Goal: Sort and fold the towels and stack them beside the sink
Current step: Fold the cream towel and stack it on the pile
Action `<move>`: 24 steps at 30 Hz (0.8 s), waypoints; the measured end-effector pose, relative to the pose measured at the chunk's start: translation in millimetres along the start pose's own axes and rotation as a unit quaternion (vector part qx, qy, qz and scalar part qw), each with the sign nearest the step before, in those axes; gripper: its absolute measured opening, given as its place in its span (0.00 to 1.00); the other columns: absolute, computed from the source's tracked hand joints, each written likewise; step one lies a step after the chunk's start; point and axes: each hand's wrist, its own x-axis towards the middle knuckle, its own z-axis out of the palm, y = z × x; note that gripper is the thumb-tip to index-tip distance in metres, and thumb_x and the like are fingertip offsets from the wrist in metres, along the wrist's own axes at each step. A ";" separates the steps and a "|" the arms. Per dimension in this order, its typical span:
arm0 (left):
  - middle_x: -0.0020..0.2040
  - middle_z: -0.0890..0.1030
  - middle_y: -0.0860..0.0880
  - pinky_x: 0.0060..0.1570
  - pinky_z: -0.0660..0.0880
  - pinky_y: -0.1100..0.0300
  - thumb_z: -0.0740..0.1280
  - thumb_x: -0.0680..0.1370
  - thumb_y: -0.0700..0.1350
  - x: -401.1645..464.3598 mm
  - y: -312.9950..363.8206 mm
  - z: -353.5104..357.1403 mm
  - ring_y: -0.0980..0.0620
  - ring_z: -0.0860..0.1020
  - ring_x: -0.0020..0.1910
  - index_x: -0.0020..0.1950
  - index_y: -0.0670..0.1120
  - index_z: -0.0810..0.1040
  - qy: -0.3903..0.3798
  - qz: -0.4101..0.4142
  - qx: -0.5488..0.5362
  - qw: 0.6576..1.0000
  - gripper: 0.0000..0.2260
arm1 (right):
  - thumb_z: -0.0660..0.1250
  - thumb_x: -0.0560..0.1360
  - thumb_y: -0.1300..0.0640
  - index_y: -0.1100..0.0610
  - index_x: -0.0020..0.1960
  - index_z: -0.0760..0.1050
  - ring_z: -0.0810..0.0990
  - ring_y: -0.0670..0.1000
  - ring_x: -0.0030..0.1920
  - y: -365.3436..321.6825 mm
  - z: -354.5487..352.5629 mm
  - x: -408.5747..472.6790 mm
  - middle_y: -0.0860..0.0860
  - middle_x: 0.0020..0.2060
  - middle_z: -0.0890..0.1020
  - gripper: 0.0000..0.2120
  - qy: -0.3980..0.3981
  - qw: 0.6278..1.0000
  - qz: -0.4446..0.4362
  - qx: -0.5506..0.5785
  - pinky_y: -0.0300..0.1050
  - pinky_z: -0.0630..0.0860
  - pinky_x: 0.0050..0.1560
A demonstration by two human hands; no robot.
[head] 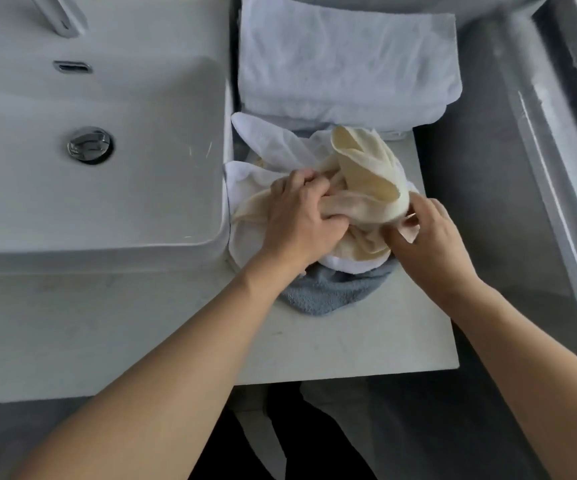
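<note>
A crumpled cream towel (363, 168) lies on top of a loose pile on the counter (332, 344), right of the white sink (107, 188). My left hand (297, 216) grips its left part. My right hand (429, 237) pinches its right end. Under it lie a rumpled white towel (266, 143) and a grey-blue towel (328, 292), both partly hidden. Behind the pile sits a stack of folded white towels (342, 64).
The sink's drain (89, 145) and the faucet (65, 15) are to the left. The counter ends just right of the pile, with a grey ledge (557, 140) beyond the gap. The counter's front edge is near my body.
</note>
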 end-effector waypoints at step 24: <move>0.48 0.77 0.39 0.56 0.71 0.49 0.62 0.64 0.36 -38.5 -42.8 -52.8 0.41 0.75 0.50 0.52 0.41 0.81 -0.211 -0.287 -0.486 0.798 0.18 | 0.61 0.70 0.60 0.58 0.38 0.71 0.69 0.47 0.33 -67.4 9.6 15.3 0.47 0.30 0.72 0.04 0.034 0.947 0.021 0.319 0.46 0.70 0.35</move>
